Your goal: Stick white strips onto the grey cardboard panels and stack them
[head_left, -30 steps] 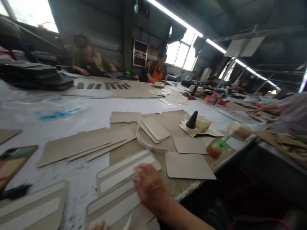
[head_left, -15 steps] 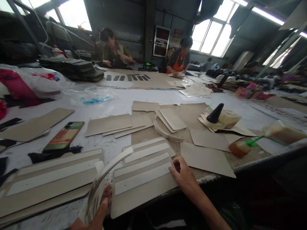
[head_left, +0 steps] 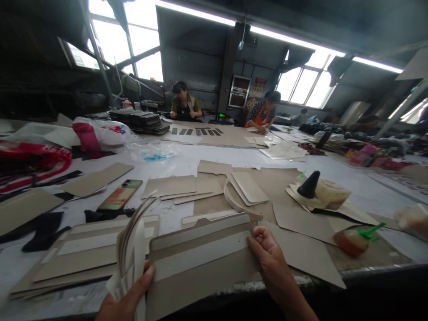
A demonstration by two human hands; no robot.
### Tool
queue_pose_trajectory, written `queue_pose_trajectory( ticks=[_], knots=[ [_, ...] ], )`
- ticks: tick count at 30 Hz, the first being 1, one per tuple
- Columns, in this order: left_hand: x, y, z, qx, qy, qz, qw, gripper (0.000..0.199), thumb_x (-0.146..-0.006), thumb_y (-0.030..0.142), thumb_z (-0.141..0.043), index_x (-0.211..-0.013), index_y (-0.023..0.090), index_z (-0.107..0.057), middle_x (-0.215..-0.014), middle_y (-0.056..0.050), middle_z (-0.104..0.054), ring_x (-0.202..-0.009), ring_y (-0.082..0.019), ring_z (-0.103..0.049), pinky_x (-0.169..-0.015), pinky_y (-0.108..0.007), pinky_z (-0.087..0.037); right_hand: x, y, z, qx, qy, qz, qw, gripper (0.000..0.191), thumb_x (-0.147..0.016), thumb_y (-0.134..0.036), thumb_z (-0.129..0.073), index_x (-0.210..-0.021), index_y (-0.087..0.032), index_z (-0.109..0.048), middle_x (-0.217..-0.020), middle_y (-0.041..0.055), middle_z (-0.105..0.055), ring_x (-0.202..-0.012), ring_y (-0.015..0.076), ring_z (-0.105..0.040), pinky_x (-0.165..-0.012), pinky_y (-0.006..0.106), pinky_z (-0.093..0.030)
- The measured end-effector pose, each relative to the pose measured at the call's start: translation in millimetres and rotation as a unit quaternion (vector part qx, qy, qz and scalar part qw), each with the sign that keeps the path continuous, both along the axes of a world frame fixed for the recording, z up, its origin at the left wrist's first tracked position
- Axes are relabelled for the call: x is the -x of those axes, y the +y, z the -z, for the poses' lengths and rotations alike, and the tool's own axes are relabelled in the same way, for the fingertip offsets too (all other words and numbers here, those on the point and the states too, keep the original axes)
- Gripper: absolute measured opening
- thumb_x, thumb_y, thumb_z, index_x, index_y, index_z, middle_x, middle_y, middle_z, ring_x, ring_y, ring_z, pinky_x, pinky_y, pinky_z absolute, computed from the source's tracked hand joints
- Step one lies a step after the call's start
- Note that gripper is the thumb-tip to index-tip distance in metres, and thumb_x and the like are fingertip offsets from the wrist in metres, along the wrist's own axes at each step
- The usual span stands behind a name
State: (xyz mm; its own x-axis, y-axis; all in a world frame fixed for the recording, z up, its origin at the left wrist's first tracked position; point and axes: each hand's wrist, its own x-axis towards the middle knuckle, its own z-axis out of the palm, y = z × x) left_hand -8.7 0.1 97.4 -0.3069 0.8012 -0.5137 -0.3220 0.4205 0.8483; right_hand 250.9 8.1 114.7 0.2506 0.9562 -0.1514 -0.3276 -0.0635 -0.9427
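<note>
In front of me a beige cardboard-like panel [head_left: 203, 281] is tilted up at the table's near edge. Two pale strips lie across it, with small dots on the lower one. My right hand [head_left: 272, 261] pinches its right edge between thumb and fingers. My left hand [head_left: 129, 294] is closed round a curved bundle of white strips [head_left: 129, 245], and its thumb presses the panel's left edge. More panels with strips [head_left: 83, 263] are stacked to the left. Behind the held panel, another stripped panel [head_left: 194, 219] is partly hidden.
A phone [head_left: 120, 195] lies left of several plain panels [head_left: 170, 186]. At right are a black cone-tipped bottle [head_left: 308, 185] and an orange-filled bottle with green nozzle [head_left: 351, 243]. Plastic bags [head_left: 103, 133] sit at left. Two people [head_left: 185, 104] work across the table.
The panel has been lifted and tilted towards me. My left thumb has come onto its left edge, still with the strips in hand. The view has swung up and left.
</note>
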Motion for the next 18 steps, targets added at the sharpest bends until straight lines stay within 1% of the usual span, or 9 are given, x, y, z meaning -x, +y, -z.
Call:
queue_pose_trajectory(
  ticks=[2, 4, 6, 9, 14, 16, 18],
  knots=[
    [0.8, -3.4, -14.9, 0.006, -0.029, 0.011, 0.999, 0.038, -0.069, 0.029, -0.069, -0.105, 0.020, -0.059, -0.090, -0.002, -0.071, -0.095, -0.024, -0.063, -0.079, -0.030, -0.053, 2.8, 0.0, -5.1, -0.004, -0.010, 0.015, 1.000, 0.043, -0.064, -0.046, -0.073, -0.084, -0.024, -0.042, -0.062, -0.0069, -0.059, -0.052, 0.0124, -0.054, -0.048, 0.021, -0.040],
    [4.0, -7.3, -25.7, -0.034, -0.043, 0.051, 0.997, 0.044, -0.072, 0.032, -0.068, -0.113, 0.021, -0.056, -0.100, -0.001, -0.069, -0.101, -0.022, -0.060, -0.086, -0.027, -0.049, 2.9, 0.3, -7.4, 0.002, -0.022, 0.030, 0.999, 0.044, -0.062, -0.046, -0.074, -0.087, -0.025, -0.044, -0.064, -0.0072, -0.060, -0.053, 0.0130, -0.055, -0.048, 0.021, -0.041],
    [8.1, -11.0, -32.3, -0.086, -0.043, 0.086, 0.992, 0.048, -0.075, 0.038, -0.065, -0.118, 0.023, -0.053, -0.108, 0.000, -0.066, -0.106, -0.020, -0.057, -0.090, -0.026, -0.046, 1.8, 2.2, -6.8, 0.014, -0.027, 0.033, 0.999, 0.048, -0.059, -0.045, -0.076, -0.090, -0.026, -0.045, -0.067, -0.0067, -0.062, -0.056, 0.0139, -0.056, -0.048, 0.021, -0.042],
    [13.1, -14.8, -36.6, -0.133, -0.063, 0.107, 0.983, 0.049, -0.077, 0.038, -0.063, -0.122, 0.023, -0.051, -0.111, -0.002, -0.065, -0.107, -0.021, -0.057, -0.090, -0.029, -0.046, 3.3, 6.1, -4.1, 0.020, -0.024, 0.020, 0.999, 0.053, -0.055, -0.045, -0.079, -0.091, -0.025, -0.046, -0.070, -0.0047, -0.062, -0.058, 0.0142, -0.057, -0.049, 0.021, -0.044],
    [16.8, -16.9, -40.2, -0.137, -0.104, 0.119, 0.978, 0.043, -0.075, 0.035, -0.066, -0.112, 0.014, -0.060, -0.099, -0.009, -0.069, -0.093, -0.026, -0.063, -0.084, -0.036, -0.050, 16.4, 7.7, -5.1, 0.013, -0.042, 0.027, 0.999, 0.051, -0.056, -0.045, -0.078, -0.091, -0.026, -0.047, -0.068, -0.0060, -0.062, -0.059, 0.0128, -0.056, -0.049, 0.018, -0.045],
    [17.9, -17.3, -40.0, -0.144, -0.111, 0.109, 0.977, 0.043, -0.074, 0.034, -0.067, -0.111, 0.014, -0.060, -0.099, -0.009, -0.069, -0.093, -0.027, -0.063, -0.085, -0.037, -0.049, 20.6, 8.0, -2.9, 0.021, -0.042, 0.025, 0.999, 0.052, -0.055, -0.046, -0.078, -0.092, -0.026, -0.047, -0.068, -0.0058, -0.062, -0.059, 0.0143, -0.058, -0.050, 0.020, -0.046],
    [19.6, -18.0, -36.1, -0.141, -0.120, 0.084, 0.979, 0.046, -0.071, 0.033, -0.069, -0.112, 0.013, -0.059, -0.097, -0.010, -0.069, -0.091, -0.027, -0.064, -0.084, -0.039, -0.049, 23.5, 7.9, 5.7, 0.043, -0.043, 0.017, 0.998, 0.056, -0.052, -0.048, -0.079, -0.092, -0.026, -0.046, -0.068, -0.0042, -0.064, -0.060, 0.0169, -0.061, -0.049, 0.022, -0.046]
  ],
)
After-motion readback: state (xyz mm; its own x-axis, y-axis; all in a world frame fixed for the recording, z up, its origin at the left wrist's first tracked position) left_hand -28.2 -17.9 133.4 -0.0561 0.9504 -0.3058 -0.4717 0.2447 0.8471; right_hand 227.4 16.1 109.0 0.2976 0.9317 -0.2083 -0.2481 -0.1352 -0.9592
